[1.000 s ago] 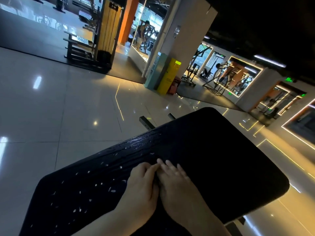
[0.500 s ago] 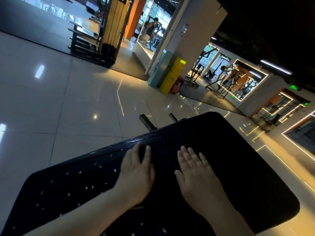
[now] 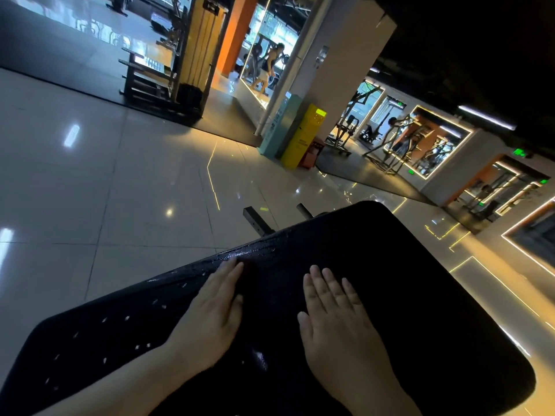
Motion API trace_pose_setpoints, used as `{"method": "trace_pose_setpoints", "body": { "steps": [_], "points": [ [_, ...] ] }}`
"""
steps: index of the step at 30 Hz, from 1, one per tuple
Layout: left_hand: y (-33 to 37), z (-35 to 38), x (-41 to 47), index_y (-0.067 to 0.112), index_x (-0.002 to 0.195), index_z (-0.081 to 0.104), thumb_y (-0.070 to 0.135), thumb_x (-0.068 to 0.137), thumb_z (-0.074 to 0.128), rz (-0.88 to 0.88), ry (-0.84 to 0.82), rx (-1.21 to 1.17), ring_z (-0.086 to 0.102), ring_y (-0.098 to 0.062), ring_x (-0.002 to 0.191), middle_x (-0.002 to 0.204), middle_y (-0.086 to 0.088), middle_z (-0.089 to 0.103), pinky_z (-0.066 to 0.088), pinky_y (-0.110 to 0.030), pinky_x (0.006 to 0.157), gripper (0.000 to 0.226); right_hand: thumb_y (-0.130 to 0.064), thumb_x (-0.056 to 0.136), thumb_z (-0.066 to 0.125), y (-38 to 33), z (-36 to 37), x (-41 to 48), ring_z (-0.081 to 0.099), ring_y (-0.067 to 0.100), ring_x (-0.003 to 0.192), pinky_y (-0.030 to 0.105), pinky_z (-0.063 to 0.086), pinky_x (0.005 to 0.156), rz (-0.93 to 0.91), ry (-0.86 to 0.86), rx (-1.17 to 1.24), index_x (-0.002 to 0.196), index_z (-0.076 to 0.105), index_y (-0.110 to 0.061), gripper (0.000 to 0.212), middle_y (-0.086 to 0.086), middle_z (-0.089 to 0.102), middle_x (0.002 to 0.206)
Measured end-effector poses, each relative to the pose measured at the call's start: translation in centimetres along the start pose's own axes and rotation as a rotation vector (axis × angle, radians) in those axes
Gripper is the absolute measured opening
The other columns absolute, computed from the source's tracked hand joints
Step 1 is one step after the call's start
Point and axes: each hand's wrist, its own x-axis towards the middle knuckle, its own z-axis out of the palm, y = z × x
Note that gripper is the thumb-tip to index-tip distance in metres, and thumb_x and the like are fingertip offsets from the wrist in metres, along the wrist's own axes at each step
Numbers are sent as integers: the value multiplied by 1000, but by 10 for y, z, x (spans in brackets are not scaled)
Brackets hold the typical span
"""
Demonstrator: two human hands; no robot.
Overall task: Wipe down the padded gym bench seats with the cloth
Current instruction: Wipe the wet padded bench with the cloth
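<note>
Left grip and right grip lie open, fingers straight, flat on the bench seat; droplets sit left of the left grip, nearer it.

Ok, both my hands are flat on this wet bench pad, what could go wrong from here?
1. The left hand and right hand lie flat on the pad, whose far edge looks wet; leaning in, they might slip.
2. Droplets dot the pad's left end, easy to miss in this dim light.
3. No cloth shows clearly; bare palms would likely just smear water.
</note>
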Motion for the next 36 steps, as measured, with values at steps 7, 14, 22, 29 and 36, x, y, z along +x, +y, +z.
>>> {"method": "trace_pose_setpoints", "body": {
  "steps": [7, 14, 22, 29, 36],
  "points": [
    [55, 16, 44, 29, 158, 12, 25, 105, 41, -6, 35, -69, -8, -4, 151, 165, 14, -2, -1, -34, 122, 61, -39, 90, 39, -1, 9, 2, 53, 27, 133, 47, 29, 105, -14, 87, -30, 134, 61, -2, 61, 13, 54, 145],
    [23, 5, -6, 39, 156, 10, 45, 100, 23, 199, -79, 74, -13, 4, 149, 164, 23, -6, -3, -29, 122, 58, -39, 91, 39, -2, 13, 0, 53, 28, 134, 48, 28, 105, -34, 204, -40, 134, 59, -2, 61, 15, 54, 145],
    [47, 12, 73, 26, 158, 17, 23, 105, 41, 18, -2, -54, -4, -6, 151, 166, 11, 4, 4, -41, 125, 59, -39, 90, 39, -1, 13, -2, 50, 29, 136, 50, 28, 106, -34, 187, -13, 136, 58, -1, 62, 16, 51, 147],
    [22, 3, 27, 41, 155, 11, 43, 103, 32, 246, -87, 38, -9, 9, 147, 161, 29, -3, -2, -22, 120, 56, -38, 86, 39, -4, 17, 1, 51, 31, 135, 51, 29, 106, -4, 191, 22, 133, 60, 1, 64, 17, 52, 145],
    [52, 17, 97, 21, 158, 21, 19, 104, 41, 24, 36, -32, 3, -10, 152, 166, 6, 11, 6, -34, 124, 57, -37, 86, 39, -5, 15, 2, 52, 31, 134, 51, 29, 106, 5, 174, 59, 132, 61, 1, 64, 17, 54, 144]
  ]
}}
